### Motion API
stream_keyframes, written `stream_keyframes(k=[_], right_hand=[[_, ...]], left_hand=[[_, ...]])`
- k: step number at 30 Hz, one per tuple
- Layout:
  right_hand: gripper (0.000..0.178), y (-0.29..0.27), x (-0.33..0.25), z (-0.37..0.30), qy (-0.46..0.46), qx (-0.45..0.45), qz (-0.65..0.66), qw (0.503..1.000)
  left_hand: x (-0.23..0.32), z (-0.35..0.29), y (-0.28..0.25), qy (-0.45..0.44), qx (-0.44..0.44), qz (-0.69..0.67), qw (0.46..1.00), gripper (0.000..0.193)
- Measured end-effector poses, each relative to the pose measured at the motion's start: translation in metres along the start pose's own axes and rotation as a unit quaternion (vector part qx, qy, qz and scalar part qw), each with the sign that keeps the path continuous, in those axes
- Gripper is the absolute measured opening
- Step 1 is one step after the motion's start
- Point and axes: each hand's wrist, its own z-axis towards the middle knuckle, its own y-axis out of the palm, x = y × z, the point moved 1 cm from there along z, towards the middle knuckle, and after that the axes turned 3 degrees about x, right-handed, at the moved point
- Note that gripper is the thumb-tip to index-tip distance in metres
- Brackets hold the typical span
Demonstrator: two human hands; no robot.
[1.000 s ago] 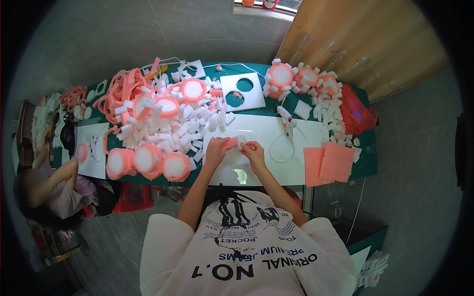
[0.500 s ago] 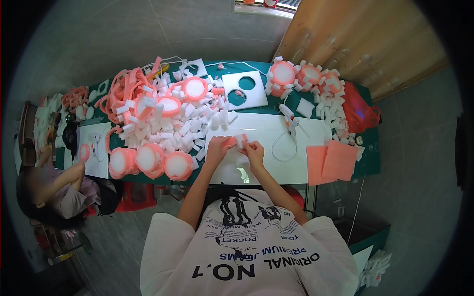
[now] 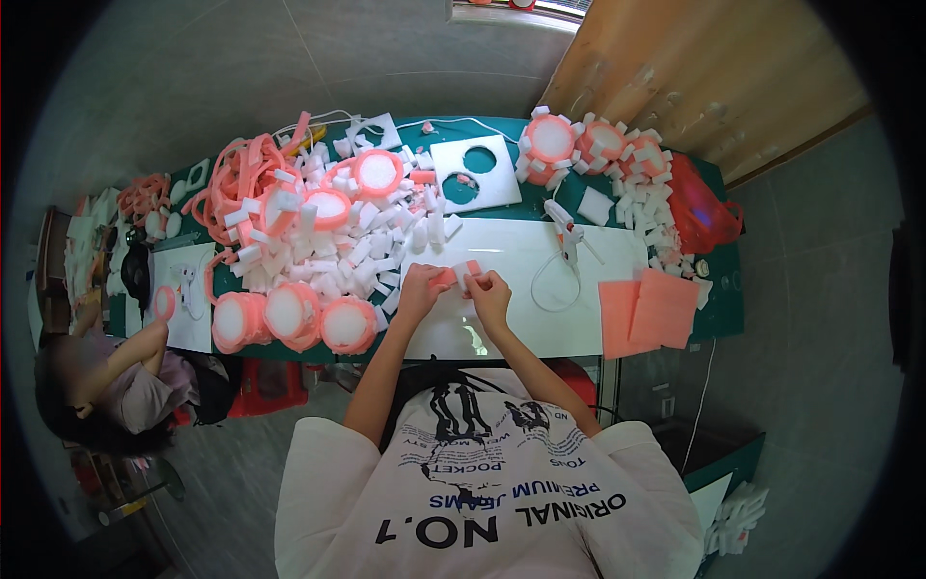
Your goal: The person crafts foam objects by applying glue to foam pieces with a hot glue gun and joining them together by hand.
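Note:
Over the white work board [image 3: 521,333] my left hand [image 3: 420,292] is closed on a small pink foam piece [image 3: 443,279]. Facing it, my right hand [image 3: 491,297] pinches a small white foam block [image 3: 460,276] with pink foam on its upper side. The two pieces are very close; whether they touch or are joined I cannot tell. To the right of my hands a white glue gun [image 3: 562,218] lies on the board with its cord looped. Loose white foam blocks [image 3: 371,232] are heaped just left of the board.
Pink-rimmed white foam rounds [image 3: 349,325] line the left front edge. A white foam sheet with two round holes [image 3: 504,183] lies behind the board. Flat pink foam sheets [image 3: 666,311] and a red plastic bag [image 3: 702,214] are at right. Another person [image 3: 145,381] sits at far left.
The foam pieces between my hands have shifted slightly, and a little more of a gap shows between the pink one and the white one. Both hands keep hold over the same spot.

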Motion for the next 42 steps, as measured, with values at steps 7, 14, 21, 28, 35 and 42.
stream_keyframes(k=[7,14,21,28,35,42], right_hand=[[0.019,0.002,-0.003,0.002,0.034,-0.004,-0.012,0.999],[0.018,-0.007,0.014,0.008,0.108,-0.013,0.065,0.992],[0.013,-0.005,0.009,0.007,0.069,-0.058,0.055,0.994],[0.015,-0.004,0.010,0.012,0.107,-0.098,0.075,0.987],[0.015,0.003,0.003,0.004,0.104,-0.055,0.033,0.993],[0.017,0.011,0.007,0.002,0.085,-0.048,0.025,0.995]], left_hand=[[-0.004,0.005,-0.004,0.031,-0.035,-0.003,0.999,0.033],[-0.013,0.007,0.004,-0.181,-0.120,-0.253,0.943,0.025],[-0.026,0.007,0.008,-0.217,-0.135,-0.241,0.936,0.029],[-0.028,0.007,0.009,-0.230,-0.091,-0.266,0.932,0.028],[0.000,0.016,0.005,-0.327,-0.055,-0.189,0.924,0.046],[-0.006,0.020,0.004,-0.287,-0.089,-0.141,0.943,0.044]])
